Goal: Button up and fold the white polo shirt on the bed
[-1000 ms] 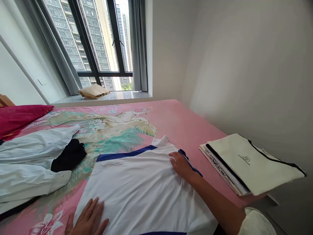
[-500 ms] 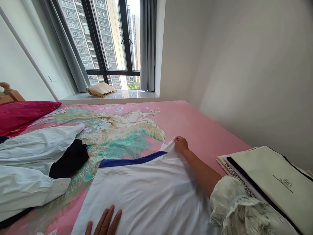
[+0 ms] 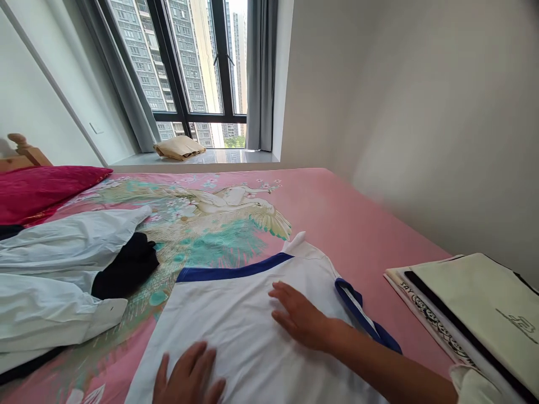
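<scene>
White garment [image 3: 238, 308], top tip [image 3: 297, 243] free of earlier pinch, left hand [image 3: 188, 375] and right hand [image 3: 301, 321] apart, unclenched.

And here's the pillow [image 3: 46, 191], deep red, far left, a wooden post [image 3: 31, 151] behind it! White clothes [image 3: 63, 238] sprawl nearer, black cloth [image 3: 126, 266] alongside. Pink sheet [image 3: 337, 224], bird print across it. Up on the sill [image 3: 240, 157], a beige bundle [image 3: 179, 148]; grey curtains [image 3: 260, 78] flank the window [image 3: 182, 84]. Over right, a cream-topped pile [image 3: 475, 292]!
</scene>
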The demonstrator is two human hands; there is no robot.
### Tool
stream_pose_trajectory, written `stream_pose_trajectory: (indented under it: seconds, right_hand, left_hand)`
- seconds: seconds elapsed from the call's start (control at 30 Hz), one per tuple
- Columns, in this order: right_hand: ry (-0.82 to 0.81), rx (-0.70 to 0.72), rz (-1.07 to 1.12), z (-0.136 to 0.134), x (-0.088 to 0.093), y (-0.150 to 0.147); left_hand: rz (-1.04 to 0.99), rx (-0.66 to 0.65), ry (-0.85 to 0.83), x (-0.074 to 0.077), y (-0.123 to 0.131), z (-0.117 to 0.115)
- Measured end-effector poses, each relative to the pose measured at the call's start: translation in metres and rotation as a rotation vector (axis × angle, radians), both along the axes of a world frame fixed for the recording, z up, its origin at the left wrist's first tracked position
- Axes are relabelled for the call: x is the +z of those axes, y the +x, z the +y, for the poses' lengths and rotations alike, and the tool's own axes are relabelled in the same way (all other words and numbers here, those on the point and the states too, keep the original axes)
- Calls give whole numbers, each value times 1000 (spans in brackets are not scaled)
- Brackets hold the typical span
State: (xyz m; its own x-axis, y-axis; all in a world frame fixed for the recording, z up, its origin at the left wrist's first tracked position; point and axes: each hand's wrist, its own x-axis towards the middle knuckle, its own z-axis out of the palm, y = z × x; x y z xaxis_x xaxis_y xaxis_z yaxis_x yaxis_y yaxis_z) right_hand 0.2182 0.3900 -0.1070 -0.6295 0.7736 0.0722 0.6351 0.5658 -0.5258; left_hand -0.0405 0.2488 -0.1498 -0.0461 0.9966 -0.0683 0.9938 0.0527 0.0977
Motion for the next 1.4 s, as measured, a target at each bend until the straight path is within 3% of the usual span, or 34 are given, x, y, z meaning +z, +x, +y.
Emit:
stream_pose_trajectory:
  seconds: [0.1,0.17,0.2,0.23,0.33,0.37,0.4,0.43,0.47,0.53,0.57,0.6,0.63,0.73,0.83,0.93,1.0,1.07,1.13,1.23,1.3,1.33,1.4]
  right_hand:
    - [-47,105,-91,-18,-8,1]
    - [-37,148,-164,-1,-18,12]
    - [-36,114,-214,14,-24,22]
    - [-43,42,-271,30,-29,32]
    - [-62,-391,-432,73,-38,61]
    - [-43,-502,-451,81,-38,64]
    - [-3,-549,-441,83,-37,64]
    - [47,-522,-405,83,-36,60]
    - [98,-419,-349,79,-35,53]
    - [146,-88,-232,70,-35,37]
    - [126,38,-203,69,-38,31]
    - [90,88,-200,70,-41,27]
    - [55,57,-220,74,-46,27]
    - [18,-254,-308,100,-59,36]
    - [14,-350,-362,119,-57,40]
    - [-62,-400,-407,104,-43,25]
    - [-68,-382,-399,72,-36,15]
    - [7,-206,-356,28,-38,22]
    - [66,-14,-326,-16,-48,51]
    - [52,-199,-383,-62,-61,110]
    - [11,-360,-444,-76,-57,127]
    - [-10,-403,-467,-79,-51,123]
    - [-19,-412,-473,-83,-35,91]
  left_hand:
    - [-122,-249,47,16,15,37]
    - [-163,-372,12,18,15,65]
    - [-161,-360,-21,16,10,79]
    - [-142,-285,-44,14,1,92]
    - [-23,157,25,12,-31,120]
    - [9,250,65,14,-37,126]
    - [27,259,95,16,-39,130]
    - [23,170,105,19,-37,132]
    - [0,1,93,20,-31,134]
    - [-65,-370,30,20,-20,137]
    - [-86,-462,3,18,-18,139]
    - [-90,-449,-10,15,-21,142]
    - [-75,-329,-9,12,-28,147]
    - [0,164,24,4,-66,163]
    - [36,363,36,4,-81,170]
    - [63,291,83,3,-52,150]
    - [41,28,86,-2,-26,116]
    - [-3,-258,45,-9,-18,70]
    - [-5,-377,10,-16,-36,21]
    - [76,-196,-49,-15,-88,-33]
    - [150,-44,-85,-6,-104,-43]
    - [175,-15,-82,2,-100,-40]
    - [174,-53,-27,17,-65,-25]
